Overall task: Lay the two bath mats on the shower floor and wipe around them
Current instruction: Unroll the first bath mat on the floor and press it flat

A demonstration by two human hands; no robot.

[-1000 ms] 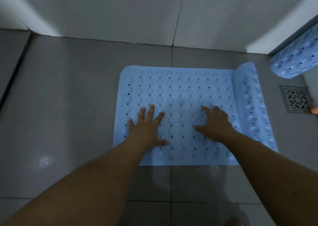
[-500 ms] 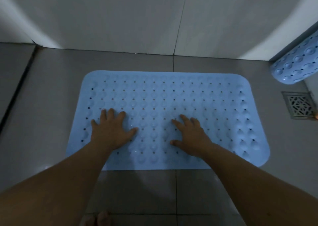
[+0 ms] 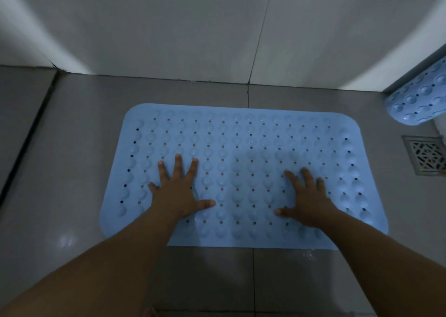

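I have the first blue mat [image 3: 243, 172] lying flat on the grey shower floor [image 3: 72, 172], its far edge near the wall [image 3: 217, 27]. My left hand [image 3: 178, 193] and right hand [image 3: 309, 201] both press on it with fingers spread wide, holding nothing. The second mat [image 3: 417, 99] sits rolled up, off the first mat's far right corner — beside the drain [image 3: 424, 155]. My worry is wet tile: if the suction cups don't seat, this mat slides, or the next one covers the drain.
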